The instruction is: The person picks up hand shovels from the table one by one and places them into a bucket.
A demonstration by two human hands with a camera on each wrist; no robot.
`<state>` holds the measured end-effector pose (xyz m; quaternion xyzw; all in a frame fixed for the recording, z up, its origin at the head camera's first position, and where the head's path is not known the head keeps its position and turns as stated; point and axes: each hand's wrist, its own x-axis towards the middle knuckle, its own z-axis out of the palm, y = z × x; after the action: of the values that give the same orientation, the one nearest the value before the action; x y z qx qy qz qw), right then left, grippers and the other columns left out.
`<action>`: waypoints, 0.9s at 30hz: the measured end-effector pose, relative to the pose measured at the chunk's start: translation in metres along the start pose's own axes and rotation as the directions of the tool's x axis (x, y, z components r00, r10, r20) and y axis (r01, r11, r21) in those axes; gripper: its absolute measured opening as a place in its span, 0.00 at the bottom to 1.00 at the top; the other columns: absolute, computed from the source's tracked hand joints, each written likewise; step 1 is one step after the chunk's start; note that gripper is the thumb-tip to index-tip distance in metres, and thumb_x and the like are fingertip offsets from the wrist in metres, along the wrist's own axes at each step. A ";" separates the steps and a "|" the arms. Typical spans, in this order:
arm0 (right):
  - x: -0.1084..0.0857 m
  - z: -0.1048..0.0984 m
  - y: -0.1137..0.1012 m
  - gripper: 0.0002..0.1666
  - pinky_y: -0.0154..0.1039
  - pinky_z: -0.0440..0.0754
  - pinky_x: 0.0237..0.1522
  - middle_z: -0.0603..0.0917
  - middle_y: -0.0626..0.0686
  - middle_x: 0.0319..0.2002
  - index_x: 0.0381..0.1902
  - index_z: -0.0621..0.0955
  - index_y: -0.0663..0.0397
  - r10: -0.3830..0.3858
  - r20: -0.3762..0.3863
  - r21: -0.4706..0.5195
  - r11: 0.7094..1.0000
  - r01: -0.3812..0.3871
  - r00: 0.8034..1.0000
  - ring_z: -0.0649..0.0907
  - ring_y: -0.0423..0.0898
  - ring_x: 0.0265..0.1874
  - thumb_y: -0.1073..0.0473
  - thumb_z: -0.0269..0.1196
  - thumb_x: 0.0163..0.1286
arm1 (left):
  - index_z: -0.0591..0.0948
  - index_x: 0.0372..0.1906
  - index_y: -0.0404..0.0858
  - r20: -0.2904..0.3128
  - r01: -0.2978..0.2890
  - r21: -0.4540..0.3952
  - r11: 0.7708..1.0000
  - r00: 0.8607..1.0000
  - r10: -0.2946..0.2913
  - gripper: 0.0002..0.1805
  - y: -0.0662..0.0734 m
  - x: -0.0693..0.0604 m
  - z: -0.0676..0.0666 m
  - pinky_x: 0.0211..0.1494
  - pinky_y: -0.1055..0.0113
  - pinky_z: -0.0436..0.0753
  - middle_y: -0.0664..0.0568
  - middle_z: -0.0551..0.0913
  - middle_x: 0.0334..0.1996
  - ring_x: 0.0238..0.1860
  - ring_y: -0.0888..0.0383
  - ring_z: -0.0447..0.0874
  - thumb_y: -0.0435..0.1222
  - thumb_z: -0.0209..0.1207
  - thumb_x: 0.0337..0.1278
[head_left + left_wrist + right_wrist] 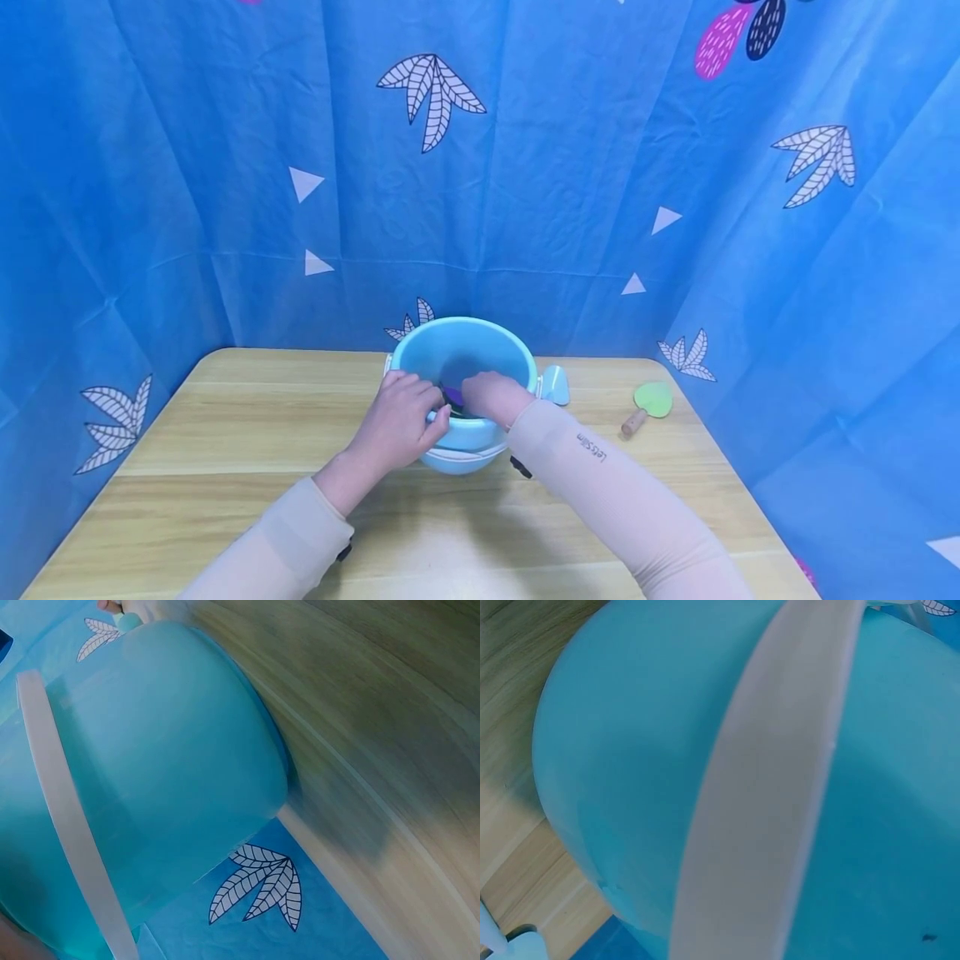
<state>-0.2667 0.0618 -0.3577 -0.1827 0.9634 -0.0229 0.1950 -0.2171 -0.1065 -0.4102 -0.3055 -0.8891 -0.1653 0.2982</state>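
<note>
One left hand grips the blue bucket rim; I can't tell whether the right hand inside grasps anything.

TEXT: "LetsSlim" | WHERE: my right sleeve, toward its wrist end | LOOK: small dark letters, slanting | VIEW: head

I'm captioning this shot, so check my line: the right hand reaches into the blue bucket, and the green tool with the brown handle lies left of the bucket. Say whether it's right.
Not quite: the green tool lies to the right of the blue bucket, as the head view shows. The right hand does reach into the bucket.
</note>
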 end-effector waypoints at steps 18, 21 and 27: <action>0.004 0.002 0.003 0.14 0.42 0.79 0.40 0.81 0.49 0.26 0.34 0.82 0.48 0.015 -0.036 -0.023 1.000 -0.016 0.999 0.80 0.46 0.28 0.53 0.53 0.77 | 0.78 0.25 0.48 0.024 0.006 0.006 1.000 1.000 -0.006 0.15 0.001 0.001 -0.001 0.50 0.55 0.69 0.61 0.73 0.22 0.29 0.60 0.68 0.47 0.49 0.65; 0.006 0.002 0.004 0.15 0.43 0.79 0.39 0.81 0.50 0.26 0.33 0.81 0.49 0.018 -0.053 -0.028 0.999 -0.020 0.998 0.80 0.46 0.28 0.52 0.53 0.77 | 0.78 0.25 0.47 0.018 0.003 0.010 1.000 1.000 -0.003 0.15 0.001 0.001 0.000 0.50 0.54 0.69 0.61 0.74 0.22 0.29 0.60 0.68 0.47 0.49 0.65; 0.008 -0.001 0.005 0.17 0.43 0.79 0.38 0.81 0.50 0.26 0.31 0.82 0.49 0.039 -0.086 -0.009 0.999 -0.040 0.996 0.80 0.46 0.27 0.50 0.53 0.76 | 0.79 0.25 0.46 0.002 -0.005 0.011 1.000 1.000 0.005 0.16 0.000 0.001 0.001 0.50 0.54 0.69 0.60 0.75 0.22 0.28 0.59 0.69 0.47 0.48 0.65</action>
<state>-0.2760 0.0638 -0.3603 -0.1637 0.9744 -0.0216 0.1529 -0.2179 -0.1052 -0.4106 -0.3062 -0.8895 -0.1594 0.2995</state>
